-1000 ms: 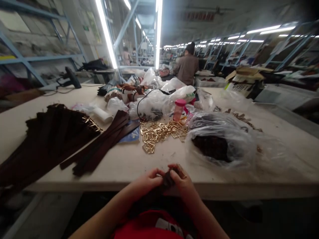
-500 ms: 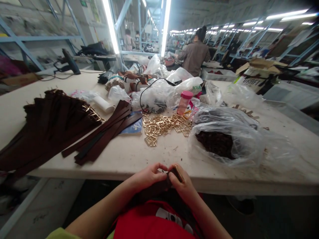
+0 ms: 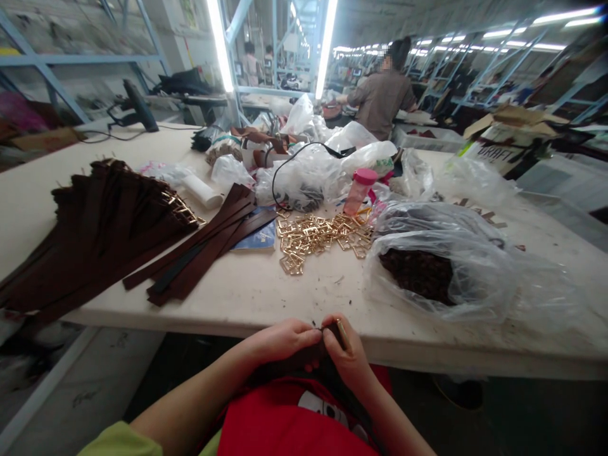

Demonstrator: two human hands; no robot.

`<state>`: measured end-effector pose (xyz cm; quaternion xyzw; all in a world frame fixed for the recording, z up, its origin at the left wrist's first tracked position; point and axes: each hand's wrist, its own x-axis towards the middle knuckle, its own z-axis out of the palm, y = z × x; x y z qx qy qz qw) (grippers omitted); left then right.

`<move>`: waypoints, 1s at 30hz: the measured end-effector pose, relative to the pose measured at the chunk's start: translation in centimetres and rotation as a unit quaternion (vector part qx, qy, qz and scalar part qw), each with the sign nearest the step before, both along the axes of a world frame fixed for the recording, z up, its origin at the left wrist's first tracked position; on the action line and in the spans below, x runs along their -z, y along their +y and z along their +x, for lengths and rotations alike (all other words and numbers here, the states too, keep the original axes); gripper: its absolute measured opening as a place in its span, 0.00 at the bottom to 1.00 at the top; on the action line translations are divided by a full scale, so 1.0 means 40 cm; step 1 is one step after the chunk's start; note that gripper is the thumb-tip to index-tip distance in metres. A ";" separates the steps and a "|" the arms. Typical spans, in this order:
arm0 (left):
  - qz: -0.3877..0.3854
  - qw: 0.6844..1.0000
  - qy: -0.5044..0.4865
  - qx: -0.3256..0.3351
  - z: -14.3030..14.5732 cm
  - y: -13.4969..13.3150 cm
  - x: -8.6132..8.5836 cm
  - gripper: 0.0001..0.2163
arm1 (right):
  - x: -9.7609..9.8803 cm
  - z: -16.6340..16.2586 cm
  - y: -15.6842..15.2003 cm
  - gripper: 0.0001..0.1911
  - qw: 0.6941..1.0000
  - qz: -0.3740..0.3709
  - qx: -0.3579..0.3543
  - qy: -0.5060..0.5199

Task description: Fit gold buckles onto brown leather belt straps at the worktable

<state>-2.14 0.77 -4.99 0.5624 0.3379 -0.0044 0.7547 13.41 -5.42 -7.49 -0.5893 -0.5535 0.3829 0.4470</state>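
Both hands work just off the near edge of the desk (image 3: 247,297), over the lap. The left hand (image 3: 285,341) and right hand (image 3: 349,358) each have their grip clamped on a dark strap end (image 3: 327,334), the right also pinching a gold buckle (image 3: 342,334) against it. Bare desk lies directly ahead of them (a clear strip up to the far clutter). Farther off sits a heap of gold buckles (image 3: 323,235); to the right a clear plastic bag (image 3: 456,272) of dark pieces crowds the near edge. On the left, brown straps (image 3: 204,250) and a bigger belt pile (image 3: 95,228) fan toward the edge. A person (image 3: 382,95) stands far off.
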 end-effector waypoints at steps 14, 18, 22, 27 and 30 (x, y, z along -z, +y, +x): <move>0.038 0.997 0.025 0.060 0.008 -0.002 -0.021 0.11 | 0.020 -0.027 -0.028 0.09 0.995 0.082 0.057 -0.028; 0.002 0.999 0.003 0.049 0.016 -0.007 -0.027 0.11 | 0.020 -0.028 -0.030 0.09 0.996 0.075 0.050 -0.028; -0.013 0.999 0.007 0.041 0.008 -0.004 -0.017 0.08 | 0.030 -0.023 -0.028 0.09 0.995 0.065 0.069 -0.025; 0.058 0.998 0.030 0.004 0.006 -0.002 -0.002 0.09 | 0.034 -0.016 -0.023 0.08 0.991 0.086 0.092 -0.040; 0.062 0.998 0.021 0.000 0.014 -0.008 -0.013 0.09 | 0.028 -0.014 -0.024 0.08 0.990 0.100 0.085 -0.051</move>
